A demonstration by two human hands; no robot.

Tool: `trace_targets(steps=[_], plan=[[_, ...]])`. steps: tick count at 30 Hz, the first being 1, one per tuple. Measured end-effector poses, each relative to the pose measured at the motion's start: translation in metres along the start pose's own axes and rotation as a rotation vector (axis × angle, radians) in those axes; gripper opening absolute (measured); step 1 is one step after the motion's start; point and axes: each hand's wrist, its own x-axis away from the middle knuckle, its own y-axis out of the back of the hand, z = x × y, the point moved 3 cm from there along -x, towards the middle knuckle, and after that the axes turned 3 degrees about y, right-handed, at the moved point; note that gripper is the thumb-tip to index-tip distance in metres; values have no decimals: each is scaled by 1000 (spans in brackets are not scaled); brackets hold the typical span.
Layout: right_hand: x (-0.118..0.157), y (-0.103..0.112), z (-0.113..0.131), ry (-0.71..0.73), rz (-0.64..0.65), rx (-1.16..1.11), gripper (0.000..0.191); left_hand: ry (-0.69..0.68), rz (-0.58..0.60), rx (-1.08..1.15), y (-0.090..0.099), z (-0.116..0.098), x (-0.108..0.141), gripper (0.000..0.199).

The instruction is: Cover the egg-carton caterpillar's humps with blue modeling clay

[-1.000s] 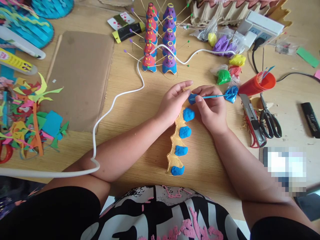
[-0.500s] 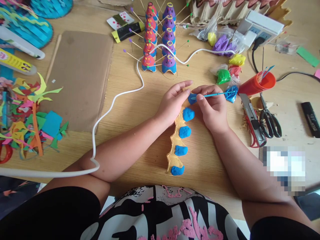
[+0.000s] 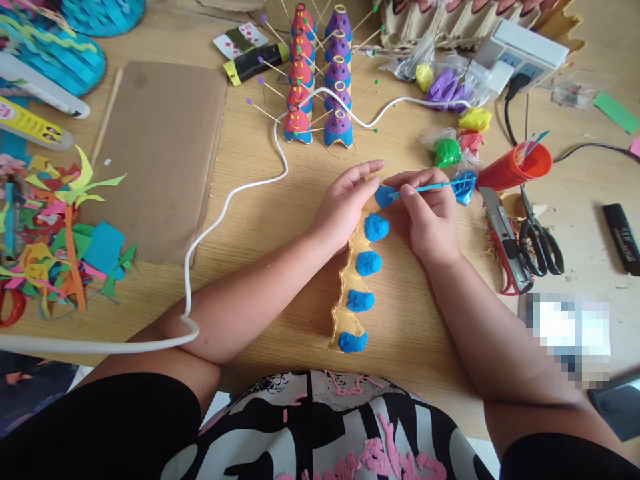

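Note:
A yellowish strip of egg carton (image 3: 345, 283) runs from my hands toward my body, with several lumps of blue clay (image 3: 369, 263) along it. My left hand (image 3: 345, 203) grips the far end of the strip from its left side, thumb on top. In my right hand (image 3: 433, 213) a thin blue plastic clay tool (image 3: 434, 187) is pinched between thumb and fingers. Its tip lies at the far blue clay piece (image 3: 384, 196), beside my left thumb. My right fingers partly hide that end of the strip.
Two painted carton caterpillars (image 3: 339, 123) with pins stand beyond my hands. A white cable (image 3: 235, 193) crosses the table and my left forearm. Bagged clay (image 3: 447, 153), a red cup (image 3: 530, 163), a cutter (image 3: 507, 240) and scissors (image 3: 539, 247) lie right; paper scraps (image 3: 65, 247) and cardboard (image 3: 160, 160) left.
My right hand has shifted slightly right with the clay tool, whose tip has drawn back along the far blue clay. The strip's near end has swung slightly left.

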Motion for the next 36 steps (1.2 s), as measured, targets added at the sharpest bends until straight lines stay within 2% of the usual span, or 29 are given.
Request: trace_targets(steps=[5, 11, 25, 36], plan=[[0, 0, 0, -21, 16, 5, 47, -32, 44, 6, 1, -1, -1, 27], [1, 2, -4, -7, 40, 23, 41, -5, 25, 51, 1, -2, -1, 25], [-1, 2, -3, 67, 36, -14, 32, -33, 26, -1, 3, 0, -3, 28], [-1, 1, 2, 62, 18, -11, 36, -25, 4, 12, -2, -5, 0, 25]])
